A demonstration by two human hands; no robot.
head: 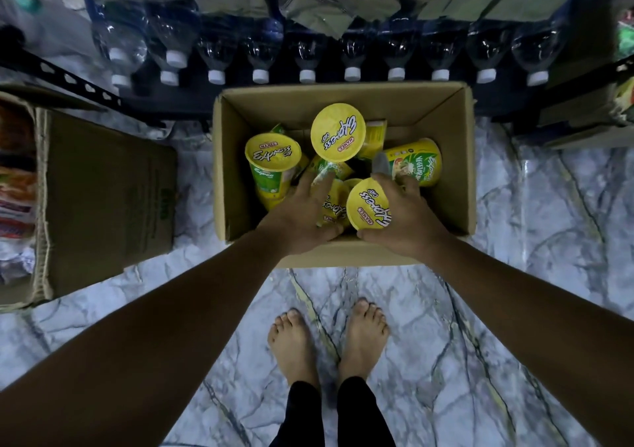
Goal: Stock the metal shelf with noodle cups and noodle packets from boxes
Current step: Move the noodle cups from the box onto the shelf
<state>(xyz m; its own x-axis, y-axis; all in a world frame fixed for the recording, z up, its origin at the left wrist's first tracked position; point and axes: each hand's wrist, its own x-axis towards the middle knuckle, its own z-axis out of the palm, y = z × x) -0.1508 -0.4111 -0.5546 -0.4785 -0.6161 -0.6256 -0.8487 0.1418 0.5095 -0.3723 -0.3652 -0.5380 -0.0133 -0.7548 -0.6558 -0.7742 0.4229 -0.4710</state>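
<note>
Both hands are down inside the open cardboard box (343, 103), which sits on the marble floor (549, 240) just in front of the metal shelf (68, 78) with its row of water bottles (353, 55). The right hand (404, 216) is curled around a yellow-lidded noodle cup (368, 204), thumb under the near rim and fingers over the far side. The left hand (302, 210) lies with fingers spread across another noodle cup lying on its side (331, 206), seemingly closing on it rather than gripping yet. More cups are jumbled in the box, one upright cup (338, 132) standing highest and a vegetarian cup on its side (415, 162) at the right. To lift cleanly, each hand should probably wrap the cup's body rather than pinch the thin foil lid, and draw straight up so neighbours are not toppled. A second box holding noodle packets (17, 186) waits well to the left.
</note>
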